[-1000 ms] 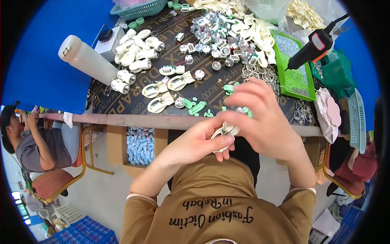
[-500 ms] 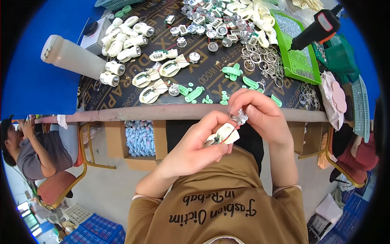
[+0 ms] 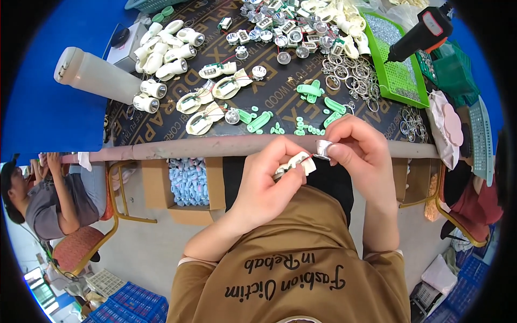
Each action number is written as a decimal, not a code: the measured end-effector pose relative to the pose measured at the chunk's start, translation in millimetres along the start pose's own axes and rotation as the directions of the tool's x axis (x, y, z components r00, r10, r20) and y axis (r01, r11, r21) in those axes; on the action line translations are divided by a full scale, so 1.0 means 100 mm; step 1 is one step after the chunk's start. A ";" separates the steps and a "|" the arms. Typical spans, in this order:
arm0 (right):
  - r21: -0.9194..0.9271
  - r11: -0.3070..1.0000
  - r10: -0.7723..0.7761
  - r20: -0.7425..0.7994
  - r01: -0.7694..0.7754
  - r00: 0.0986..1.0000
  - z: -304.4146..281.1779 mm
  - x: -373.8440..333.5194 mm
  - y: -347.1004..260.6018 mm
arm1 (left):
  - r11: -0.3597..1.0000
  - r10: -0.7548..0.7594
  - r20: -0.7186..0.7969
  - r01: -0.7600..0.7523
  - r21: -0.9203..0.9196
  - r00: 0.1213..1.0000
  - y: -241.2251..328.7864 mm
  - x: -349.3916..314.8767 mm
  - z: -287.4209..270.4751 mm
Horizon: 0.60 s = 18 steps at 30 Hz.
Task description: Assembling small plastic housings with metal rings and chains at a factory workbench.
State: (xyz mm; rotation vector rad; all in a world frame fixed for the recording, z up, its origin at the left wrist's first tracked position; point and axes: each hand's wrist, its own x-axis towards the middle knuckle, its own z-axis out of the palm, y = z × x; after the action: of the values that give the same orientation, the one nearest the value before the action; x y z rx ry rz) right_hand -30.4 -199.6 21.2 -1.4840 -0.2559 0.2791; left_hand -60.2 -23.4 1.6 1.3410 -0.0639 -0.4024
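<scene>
My left hand (image 3: pixel 267 180) holds a cream plastic flashlight shell (image 3: pixel 302 162) between thumb and fingers, just in front of the table edge. A shiny reflector cup (image 3: pixel 322 148) is pinched in my right hand (image 3: pixel 360 153), close beside the shell. A short red wire shows at the shell's end, near the cup. Most of the shell's inside is hidden by my fingers. Beyond my hands lie mint-green plastic pieces (image 3: pixel 260 121), and three opened cream shells with circuit parts, one of them a half-shell (image 3: pixel 200 121) with a wired reflector.
Finished-looking cream flashlights (image 3: pixel 175 53) are piled at the left by a whitish bottle (image 3: pixel 97 75). Reflectors, circuit boards and shells heap at the back. Metal rings (image 3: pixel 344 72) lie beside a green tray (image 3: pixel 401 81), with a black electric screwdriver (image 3: pixel 423 35) above it. A person sits at far left.
The reflector cup has turned onto another side, its wall now facing me. My left hand's fingers have closed further over the shell, which is tilted differently. Small green pieces shifted slightly in view.
</scene>
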 end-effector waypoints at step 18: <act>-0.550 0.773 -0.404 -0.041 0.317 0.914 0.14 -0.05 -0.09 | 0.997 0.015 0.012 -0.014 -0.073 1.000 0.03 -0.03 0.10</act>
State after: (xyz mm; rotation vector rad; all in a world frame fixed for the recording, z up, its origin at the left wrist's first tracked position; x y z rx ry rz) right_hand -39.2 -189.1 30.9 -1.9570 -0.5173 -0.2507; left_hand -65.3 -30.8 7.5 1.2651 -0.0688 -0.3971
